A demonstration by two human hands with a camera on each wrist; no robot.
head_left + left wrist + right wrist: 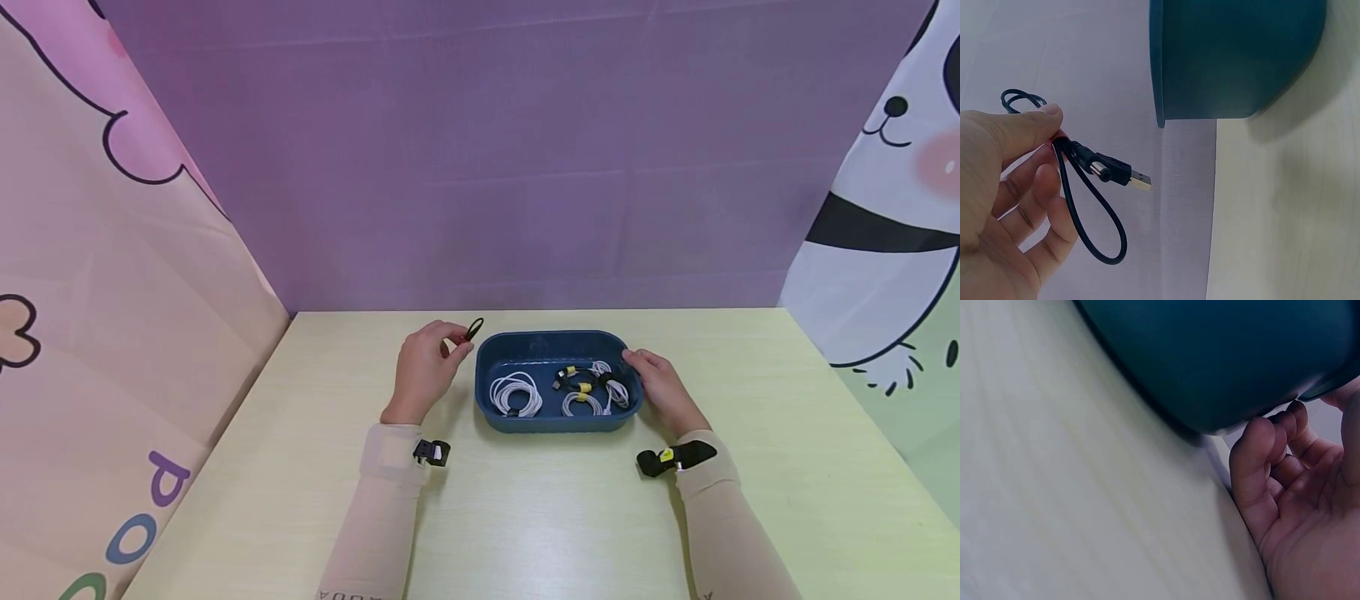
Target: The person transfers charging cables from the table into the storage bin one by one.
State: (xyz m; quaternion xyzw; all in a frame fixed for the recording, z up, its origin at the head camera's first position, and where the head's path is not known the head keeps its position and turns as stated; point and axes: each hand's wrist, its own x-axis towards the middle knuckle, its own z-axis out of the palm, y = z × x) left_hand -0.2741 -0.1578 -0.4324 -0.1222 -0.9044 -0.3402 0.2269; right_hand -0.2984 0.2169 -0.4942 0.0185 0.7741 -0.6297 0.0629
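Observation:
My left hand (pixel 429 367) pinches a short black USB cable (pixel 1094 206) between thumb and forefinger, above the table and left of a blue plastic bin. In the left wrist view the cable is looped, bound by a red tie, with a USB plug (pixel 1140 181) and a round barrel plug (pixel 1099 169) pointing out. The blue bin (pixel 555 424) stands on the table. My right hand (pixel 663 387) grips its right rim, thumb on top and curled fingers against the outer wall (pixel 1222 356). Inside lie a coiled white cable (pixel 516 394) at left and several bundled white and black cables (pixel 592 387) at right.
The pale wooden table (pixel 555 517) runs back to a purple cloth (pixel 525 167). Printed cloths with cartoon figures hang at the left (pixel 112 292) and right (pixel 862 283). A black wrist camera (pixel 432 452) sits on the left sleeve, another (pixel 675 458) on the right.

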